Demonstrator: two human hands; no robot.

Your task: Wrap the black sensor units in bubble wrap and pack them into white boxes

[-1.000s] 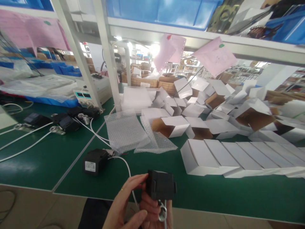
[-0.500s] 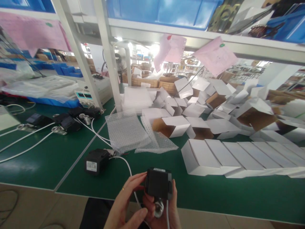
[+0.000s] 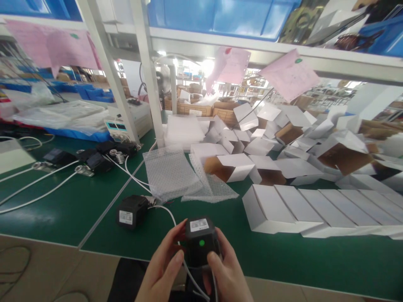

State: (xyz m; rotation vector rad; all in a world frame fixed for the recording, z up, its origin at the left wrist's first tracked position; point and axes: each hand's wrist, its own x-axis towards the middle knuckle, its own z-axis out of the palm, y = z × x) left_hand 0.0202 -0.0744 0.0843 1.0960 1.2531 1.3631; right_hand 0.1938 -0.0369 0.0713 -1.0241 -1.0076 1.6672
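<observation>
Both of my hands hold a small black box-shaped device just above the near edge of the green table. It shows a white label and a green dot on its upper faces, and a white cable trails down from it. My left hand grips its left side with the thumb on the front. My right hand grips its right side, thumb on the front too. A second identical black device with a white cable lies on the table just left of my hands.
Bubble-wrap bags lie in the table's middle. A row of flat white boxes lies to the right, with a heap of opened white cartons behind. More black devices with cables sit far left by a white post.
The device has been turned in my hands: its labelled face with the green dot now faces me and the metal fitting no longer shows. My right hand has come round onto its side.
</observation>
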